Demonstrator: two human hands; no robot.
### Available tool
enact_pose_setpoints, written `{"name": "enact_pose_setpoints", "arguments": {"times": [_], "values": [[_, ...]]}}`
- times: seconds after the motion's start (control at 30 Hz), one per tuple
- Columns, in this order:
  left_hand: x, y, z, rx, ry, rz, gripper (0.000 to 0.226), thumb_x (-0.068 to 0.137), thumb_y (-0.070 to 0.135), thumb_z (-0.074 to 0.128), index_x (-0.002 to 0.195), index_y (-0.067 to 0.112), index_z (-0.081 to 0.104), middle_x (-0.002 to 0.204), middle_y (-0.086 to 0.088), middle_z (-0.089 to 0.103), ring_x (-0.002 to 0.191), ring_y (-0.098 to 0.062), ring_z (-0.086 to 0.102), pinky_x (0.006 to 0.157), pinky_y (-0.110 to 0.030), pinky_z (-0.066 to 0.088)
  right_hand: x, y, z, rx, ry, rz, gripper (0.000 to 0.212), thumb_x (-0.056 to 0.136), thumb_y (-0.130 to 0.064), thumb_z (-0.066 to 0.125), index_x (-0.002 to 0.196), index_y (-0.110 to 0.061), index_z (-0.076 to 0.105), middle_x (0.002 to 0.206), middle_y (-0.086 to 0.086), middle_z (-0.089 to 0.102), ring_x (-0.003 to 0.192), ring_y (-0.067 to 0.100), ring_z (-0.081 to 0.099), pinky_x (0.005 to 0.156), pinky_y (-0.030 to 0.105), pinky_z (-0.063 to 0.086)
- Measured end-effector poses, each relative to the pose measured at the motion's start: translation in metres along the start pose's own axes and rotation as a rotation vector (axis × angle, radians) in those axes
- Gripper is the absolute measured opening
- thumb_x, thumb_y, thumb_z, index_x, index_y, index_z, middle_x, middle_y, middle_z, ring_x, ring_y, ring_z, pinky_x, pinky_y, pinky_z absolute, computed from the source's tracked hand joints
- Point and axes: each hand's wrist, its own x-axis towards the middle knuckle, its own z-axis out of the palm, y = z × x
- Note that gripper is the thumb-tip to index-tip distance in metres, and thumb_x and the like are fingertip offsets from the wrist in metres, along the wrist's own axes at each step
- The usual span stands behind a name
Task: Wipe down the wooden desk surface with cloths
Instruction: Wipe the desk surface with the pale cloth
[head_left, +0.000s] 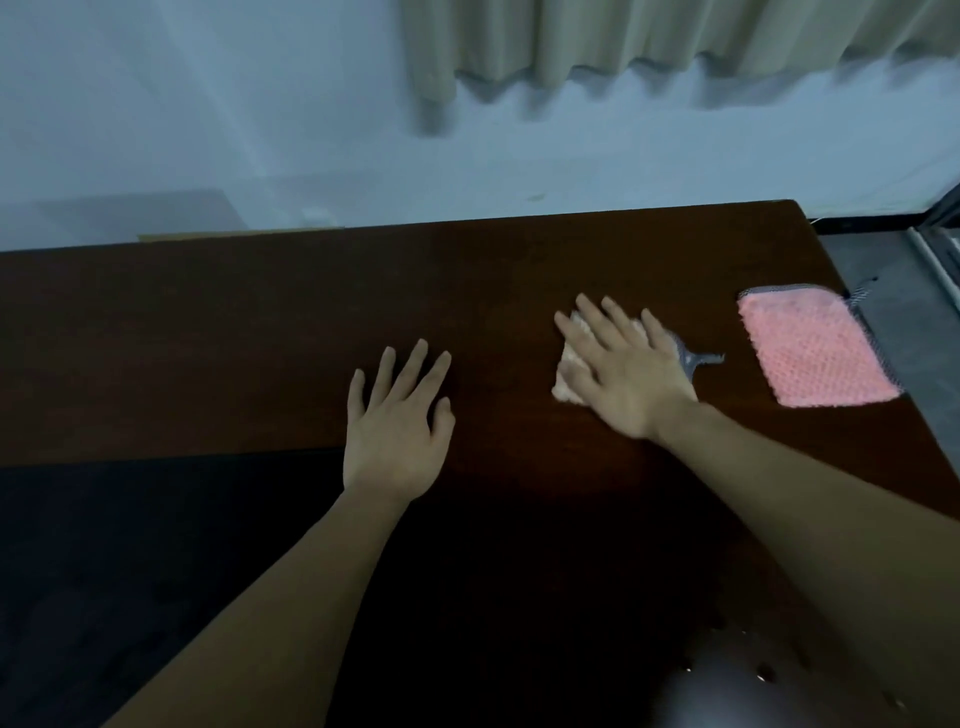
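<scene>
Beyond the far edge I see a pale wall (260, 104), bluish in this light. Beige curtains (649, 36) hang at the upper right, their wavy hem stopping partway down the wall. At far left a faint boxy shape (145, 213) sits against the wall; I cannot tell what it is. On the right, grey floor (893, 291) shows, with a light rail (935, 260) crossing it.
</scene>
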Motion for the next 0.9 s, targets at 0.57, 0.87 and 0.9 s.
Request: {"name": "enact_pose_setpoints", "arguments": {"times": [0.57,0.87,0.9], "values": [[0.0,0.003,0.002,-0.006,0.033,-0.017,0.053,0.107,0.046,0.025,0.159,0.042,0.017,0.168,0.016,0.003,0.155,-0.013,-0.008,0.126,-0.044,-0.005,-0.079,-0.011,0.02,0.004,-0.066,-0.295,0.062,0.102,-0.063,0.007,0.158,-0.044,-0.012,0.165,-0.013,-0.025,0.15,0.012,-0.029,0.122,0.047,-0.018],[-0.001,-0.002,0.005,-0.022,0.049,0.008,0.053,0.106,0.046,0.025,0.159,0.042,0.018,0.168,0.017,0.003,0.155,-0.013,-0.008,0.126,-0.043,-0.007,0.01,0.008,-0.001,-0.003,0.032,0.01,0.063,0.102,-0.059,0.006,0.16,-0.039,-0.006,0.17,-0.005,-0.013,0.155,0.018,-0.014,0.124,0.05,-0.008],[-0.001,-0.001,0.004,-0.022,0.049,0.011,0.054,0.106,0.045,0.025,0.159,0.042,0.018,0.168,0.016,0.004,0.156,-0.013,-0.008,0.126,-0.043,-0.006,0.002,0.003,0.0,0.01,0.023,0.018,0.063,0.102,-0.058,0.006,0.16,-0.039,-0.008,0.169,-0.005,-0.015,0.155,0.018,-0.016,0.124,0.05,-0.009]]}}
